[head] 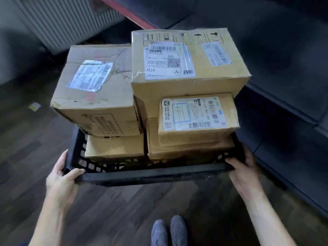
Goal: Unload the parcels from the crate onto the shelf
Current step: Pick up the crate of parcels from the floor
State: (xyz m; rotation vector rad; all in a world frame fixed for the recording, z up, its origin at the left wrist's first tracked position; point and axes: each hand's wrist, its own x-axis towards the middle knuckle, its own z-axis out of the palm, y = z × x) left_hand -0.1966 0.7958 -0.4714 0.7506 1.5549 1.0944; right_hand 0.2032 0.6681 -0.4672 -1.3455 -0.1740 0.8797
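Observation:
A black plastic crate [152, 175] is held above the floor, stacked with several cardboard parcels. A big box with a white label [188, 63] sits on top at the right. Left of it lies a dented box [95, 93]. In front of the big box is a small labelled parcel [197, 118], with plain boxes [115, 148] underneath. My left hand [63, 176] grips the crate's near left corner. The near right corner is gripped by my right hand [243, 171].
Dark grey shelf boards [287, 96] run along the right side, with a red beam [124, 11] at the top. A white ribbed panel [62, 20] stands at the upper left. Dark wooden floor lies below, with my two shoes [168, 231] at the bottom.

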